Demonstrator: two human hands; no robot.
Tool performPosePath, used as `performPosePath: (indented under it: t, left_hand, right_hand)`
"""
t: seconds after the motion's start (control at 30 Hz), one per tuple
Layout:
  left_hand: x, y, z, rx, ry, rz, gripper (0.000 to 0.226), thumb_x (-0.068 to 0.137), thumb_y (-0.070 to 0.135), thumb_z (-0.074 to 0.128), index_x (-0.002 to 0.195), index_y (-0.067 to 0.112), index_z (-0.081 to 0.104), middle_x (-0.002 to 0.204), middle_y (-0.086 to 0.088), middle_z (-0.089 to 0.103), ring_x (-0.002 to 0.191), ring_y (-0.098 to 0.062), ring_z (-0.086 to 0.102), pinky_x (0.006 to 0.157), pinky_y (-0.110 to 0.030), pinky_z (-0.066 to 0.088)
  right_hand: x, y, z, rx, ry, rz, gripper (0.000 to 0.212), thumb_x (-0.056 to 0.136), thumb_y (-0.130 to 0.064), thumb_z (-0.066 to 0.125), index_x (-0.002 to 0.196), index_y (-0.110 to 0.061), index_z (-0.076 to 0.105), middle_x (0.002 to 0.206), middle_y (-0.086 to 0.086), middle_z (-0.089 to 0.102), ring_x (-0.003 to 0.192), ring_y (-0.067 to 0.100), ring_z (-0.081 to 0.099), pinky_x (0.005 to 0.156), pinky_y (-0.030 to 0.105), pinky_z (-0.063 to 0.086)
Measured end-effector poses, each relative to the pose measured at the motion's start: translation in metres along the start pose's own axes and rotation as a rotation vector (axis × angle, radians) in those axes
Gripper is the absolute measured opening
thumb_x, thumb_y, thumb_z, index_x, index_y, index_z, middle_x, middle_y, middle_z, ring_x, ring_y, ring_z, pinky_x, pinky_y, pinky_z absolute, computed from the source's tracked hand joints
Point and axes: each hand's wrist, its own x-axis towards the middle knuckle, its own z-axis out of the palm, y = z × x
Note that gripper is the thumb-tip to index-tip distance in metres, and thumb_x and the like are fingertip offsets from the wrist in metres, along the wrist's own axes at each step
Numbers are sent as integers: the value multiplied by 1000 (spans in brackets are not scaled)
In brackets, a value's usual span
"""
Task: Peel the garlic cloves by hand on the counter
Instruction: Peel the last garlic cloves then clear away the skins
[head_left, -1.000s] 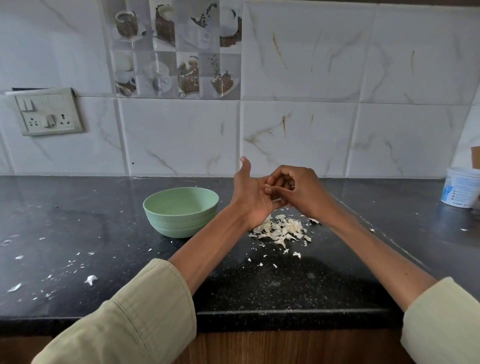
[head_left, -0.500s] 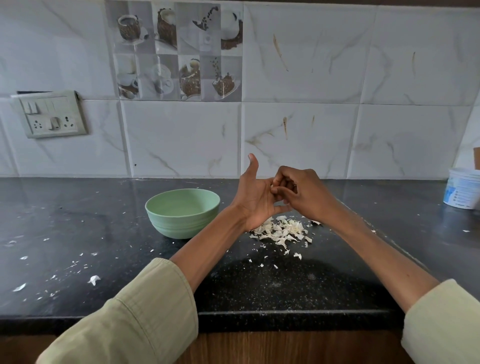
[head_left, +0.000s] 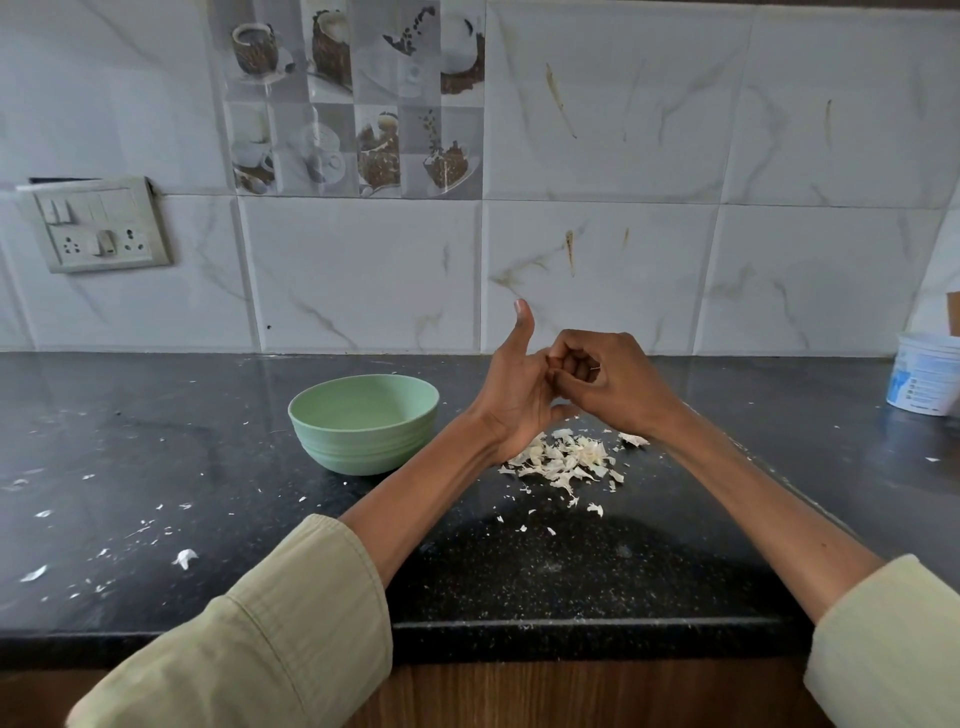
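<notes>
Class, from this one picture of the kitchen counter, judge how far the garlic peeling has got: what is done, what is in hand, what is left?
Done: a pile of papery skins lies on the counter, so some peeling has happened. In hand: the left hand and right hand meet above it, right fingers curled; what they hold is hidden. Left: unclear; no unpeeled cloves show, and the green bowl looks empty.

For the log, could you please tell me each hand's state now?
Left hand: thumb up, fingers hidden; cannot be told.
Right hand: fingers curled at the left palm; contents hidden.

Left hand (head_left: 514, 395) thumb up; right hand (head_left: 602, 384) curled — touching it.
</notes>
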Motion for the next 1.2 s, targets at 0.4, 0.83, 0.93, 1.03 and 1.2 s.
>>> performPosePath:
  t: [0.4,0.83,0.93,1.03,1.2]
  left_hand:
    - [5,0,-8,-124,-27,34,117,83,99,23,130,-3,56,109,-17,63,104,-26,63,106,-50,48]
    - [-2,-2,-1,364,7,42,102,98,81,8,132,4,65,97,-1,76,108,-25,72,102,-45,50]
    - [-1,-5,4,369,-2,50,106,98,82,10,122,-5,65,91,-6,71,100,-19,70,107,-51,52]
    - [-1,-7,5,296,-9,49,105,98,82,11,123,-5,65,97,-12,71,110,-26,69,113,-61,47]
    - [4,-12,1,-96,-98,19,120,87,95,23,138,-9,54,112,-24,59,120,-38,56,120,-62,37]
  right_hand:
    - [3,4,6,42,-9,73,6,101,-23,69,98,-18,66,81,-3,71,69,9,64,63,16,48]
    - [-2,13,3,-88,-227,29,7,108,-23,54,104,-20,59,71,2,65,58,16,59,59,31,46]
    - [-2,14,1,-93,-176,17,15,103,-24,56,88,-22,57,64,-1,60,51,9,49,56,28,39]
    - [-3,11,2,-128,-146,6,21,99,-27,55,78,-26,55,59,-5,57,49,7,46,55,29,39]
    - [-3,6,1,-164,-66,35,35,95,-29,61,65,-38,46,54,-7,50,49,8,43,52,27,33]
